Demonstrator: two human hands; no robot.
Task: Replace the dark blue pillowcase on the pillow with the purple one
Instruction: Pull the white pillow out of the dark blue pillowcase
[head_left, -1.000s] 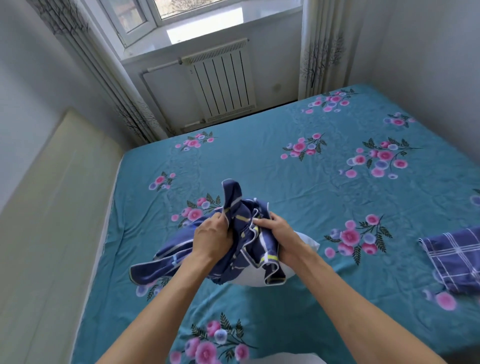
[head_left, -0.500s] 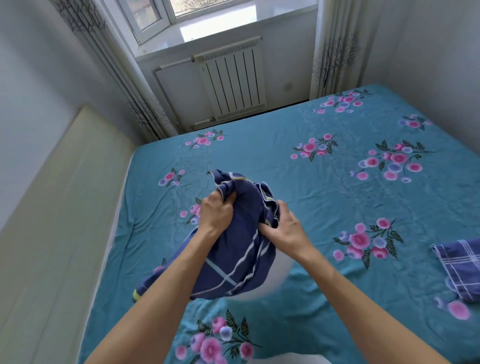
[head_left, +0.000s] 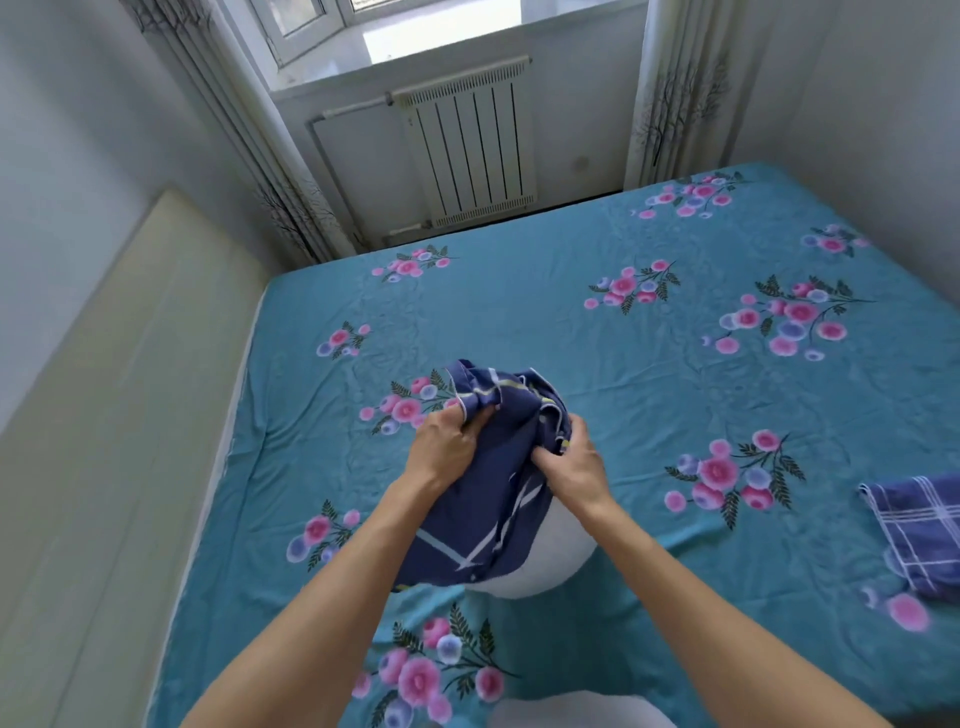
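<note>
Both forearms run out of the bottom edge; the left hand (head_left: 447, 447) and right hand (head_left: 574, 462) clutch bunched dark blue pillowcase (head_left: 483, 499), fingertips buried in its folds. It hides most of the white pillow (head_left: 556, 556) inside. The purple pillowcase (head_left: 919, 535) lies cropped at the bed's (head_left: 519, 322) right edge.

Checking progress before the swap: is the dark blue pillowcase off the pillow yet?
Partly off: the dark blue pillowcase is bunched, with the white pillow bare below it.

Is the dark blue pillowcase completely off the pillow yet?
No; both hands grip the dark blue pillowcase, bunched over the white pillow.
</note>
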